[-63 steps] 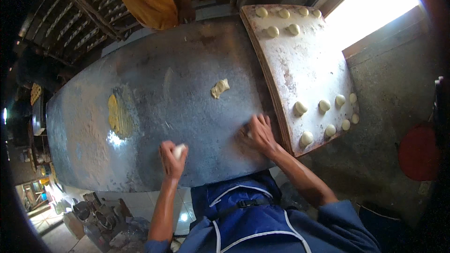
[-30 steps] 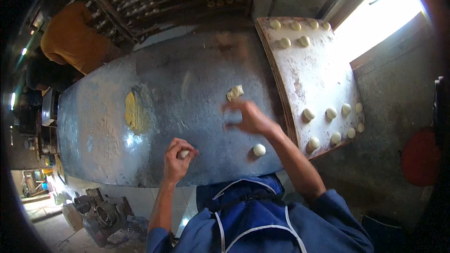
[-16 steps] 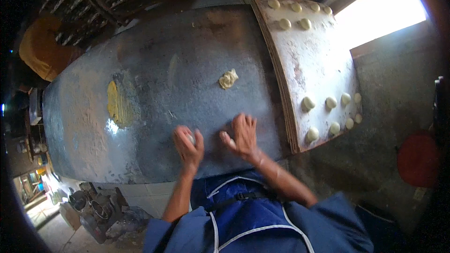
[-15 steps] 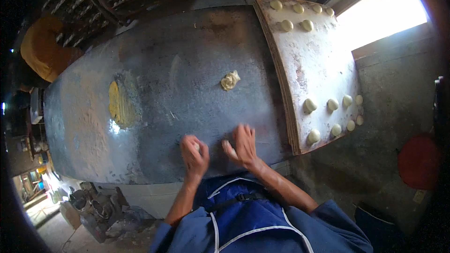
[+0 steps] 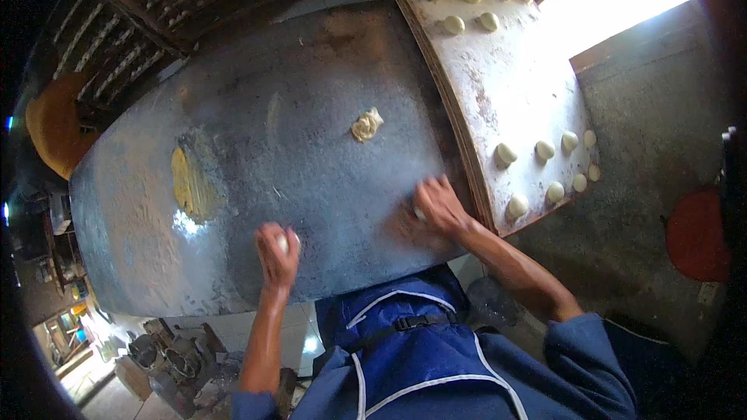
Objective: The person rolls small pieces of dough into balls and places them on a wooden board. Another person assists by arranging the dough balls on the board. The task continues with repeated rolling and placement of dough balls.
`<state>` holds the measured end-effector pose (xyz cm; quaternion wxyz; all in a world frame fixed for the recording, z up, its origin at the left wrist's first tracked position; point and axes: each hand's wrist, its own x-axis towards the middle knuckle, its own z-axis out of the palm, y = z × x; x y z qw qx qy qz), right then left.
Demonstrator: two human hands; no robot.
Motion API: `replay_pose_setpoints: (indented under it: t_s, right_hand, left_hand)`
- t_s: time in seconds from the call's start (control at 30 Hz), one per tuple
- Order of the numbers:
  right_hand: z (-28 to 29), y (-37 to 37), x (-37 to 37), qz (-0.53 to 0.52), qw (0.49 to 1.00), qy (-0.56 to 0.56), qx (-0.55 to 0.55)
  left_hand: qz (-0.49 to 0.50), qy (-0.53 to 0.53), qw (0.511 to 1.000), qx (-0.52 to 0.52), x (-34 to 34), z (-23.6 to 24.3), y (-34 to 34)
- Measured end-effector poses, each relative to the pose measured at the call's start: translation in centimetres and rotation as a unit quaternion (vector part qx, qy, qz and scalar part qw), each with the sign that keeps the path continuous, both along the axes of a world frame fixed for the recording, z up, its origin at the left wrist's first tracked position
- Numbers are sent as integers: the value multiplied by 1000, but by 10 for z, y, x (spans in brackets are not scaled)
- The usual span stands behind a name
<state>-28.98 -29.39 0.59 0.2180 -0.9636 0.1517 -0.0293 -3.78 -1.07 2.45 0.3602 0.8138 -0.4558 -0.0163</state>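
My left hand [image 5: 274,258] is curled on the dark worktable [image 5: 311,179] near its front edge, with a pale dough ball [image 5: 282,243] showing between thumb and fingers. Farther right, close to the stacked boards, my right hand [image 5: 442,206] cups another dough ball [image 5: 420,213] against the tabletop; only a bit of it shows beneath the fingers. A loose, ragged lump of dough [image 5: 366,124] lies beyond and between my hands.
On the right edge of the table rest stacked boards [image 5: 486,109] bearing several round dough balls. A yellow greasy smear [image 5: 187,183] and floury dust mark the table's left part. Racks [image 5: 144,23] stand behind; a person in orange clothing [image 5: 58,120] is at far left.
My hands have spread apart: the left moved left, the right moved right toward the boards. The whole view has shifted and tilted slightly.
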Motion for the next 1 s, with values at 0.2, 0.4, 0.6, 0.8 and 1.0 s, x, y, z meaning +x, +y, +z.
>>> replay_pose_setpoints:
  t_s: [0.2, 0.4, 0.6, 0.8, 1.0]
  right_hand:
    - [-3, 56, -19, -11, 996, 1, 94]
    - [9, 60, 29, -138, 985, -99, -5]
    - [15, 13, -14, -108, 992, -54, -22]
    - [-3, 62, -47, -122, 982, -66, 125]
    - [94, 73, 18, -17, 938, -130, 321]
  left_hand:
    - [-89, -50, 994, -36, -35, -6, 6]
    - [161, 98, 982, -21, -8, -4, -26]
    - [133, 5, 991, 18, 2, -18, 37]
    - [16, 7, 997, 76, -14, 17, 36]
    - [65, 566, 821, 34, -35, 68, 3]
